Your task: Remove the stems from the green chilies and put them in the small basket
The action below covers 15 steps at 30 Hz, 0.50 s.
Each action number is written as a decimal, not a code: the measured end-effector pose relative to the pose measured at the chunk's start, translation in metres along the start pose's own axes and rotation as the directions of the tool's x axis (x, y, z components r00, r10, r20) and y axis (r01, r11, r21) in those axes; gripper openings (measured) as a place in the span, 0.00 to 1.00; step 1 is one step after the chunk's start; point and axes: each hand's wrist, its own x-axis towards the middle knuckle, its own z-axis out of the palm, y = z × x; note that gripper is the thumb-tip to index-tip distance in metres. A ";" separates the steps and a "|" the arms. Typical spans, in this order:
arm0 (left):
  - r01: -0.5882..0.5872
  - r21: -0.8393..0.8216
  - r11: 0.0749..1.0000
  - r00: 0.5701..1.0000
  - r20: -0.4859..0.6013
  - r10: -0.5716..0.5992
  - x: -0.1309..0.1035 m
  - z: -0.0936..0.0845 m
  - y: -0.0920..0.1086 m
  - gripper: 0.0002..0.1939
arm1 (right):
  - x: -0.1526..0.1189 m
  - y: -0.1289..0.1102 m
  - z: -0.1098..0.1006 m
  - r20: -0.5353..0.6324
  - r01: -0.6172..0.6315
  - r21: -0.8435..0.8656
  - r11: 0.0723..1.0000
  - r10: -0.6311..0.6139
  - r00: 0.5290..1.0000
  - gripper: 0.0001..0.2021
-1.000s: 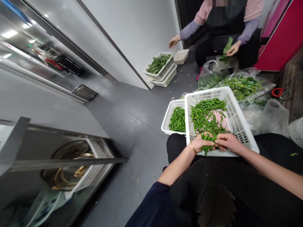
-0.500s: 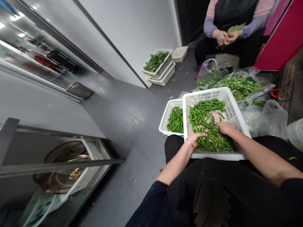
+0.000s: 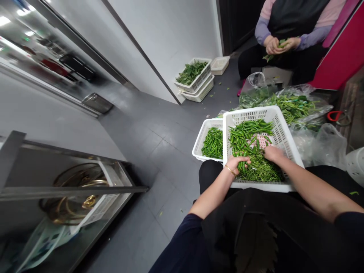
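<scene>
On my lap rests a white slotted plastic basket (image 3: 294,149). Whole green chili peppers (image 3: 250,129) fill its far and left side, and a heap of thin green stems (image 3: 264,170) lies nearest me. My left hand (image 3: 234,164), with a gold bracelet at the wrist, is closed around several green chili peppers over the heap's left edge. My right hand (image 3: 273,154) is bent over the heap's right edge, smeared by motion; its fingertips are hidden, and what they hold cannot be made out. Between the hands, the basket's red-and-white bottom (image 3: 263,140) shows.
A second white basket (image 3: 198,147) of green chilies (image 3: 212,142) stands at left. Beyond are plastic bags (image 3: 331,142), greens (image 3: 295,108) and a seated co-worker (image 3: 295,22) handling leaves. Stacked baskets (image 3: 199,94) stand by the wall; a metal rack (image 3: 85,191) is at left.
The view has shifted slightly, so the scene sits a little further right. My left hand still grips chilies; my right hand stays beside the stems. The co-worker's leaf has been lowered and gathered in.
</scene>
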 end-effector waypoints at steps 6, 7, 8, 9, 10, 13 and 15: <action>-0.063 0.058 0.996 0.993 -0.098 0.069 0.002 0.006 -0.003 0.18 | -0.034 0.000 -0.012 -0.044 0.226 0.128 0.966 -0.222 0.974 0.11; -0.083 0.075 0.994 0.990 -0.109 0.090 0.005 0.010 -0.007 0.20 | -0.047 -0.004 -0.014 -0.082 0.316 0.152 0.936 -0.307 0.948 0.11; -0.105 0.087 0.991 0.987 -0.116 0.115 0.007 0.014 -0.011 0.22 | -0.062 -0.009 -0.014 -0.124 0.397 0.160 0.904 -0.381 0.916 0.10; -0.126 0.098 0.987 0.983 -0.118 0.137 0.009 0.018 -0.016 0.24 | -0.076 -0.014 -0.014 -0.166 0.440 0.154 0.885 -0.416 0.894 0.10; -0.146 0.107 0.984 0.980 -0.118 0.158 0.011 0.022 -0.020 0.25 | -0.088 -0.020 -0.013 -0.201 0.455 0.166 0.875 -0.422 0.884 0.09; -0.177 0.120 0.977 0.978 -0.091 0.188 0.009 0.027 -0.026 0.24 | -0.114 -0.028 -0.007 -0.236 0.468 0.309 0.828 -0.409 0.881 0.10; -0.198 0.111 0.974 0.975 -0.085 0.207 0.006 0.027 -0.026 0.24 | -0.121 -0.026 -0.005 -0.222 0.464 0.383 0.799 -0.408 0.886 0.12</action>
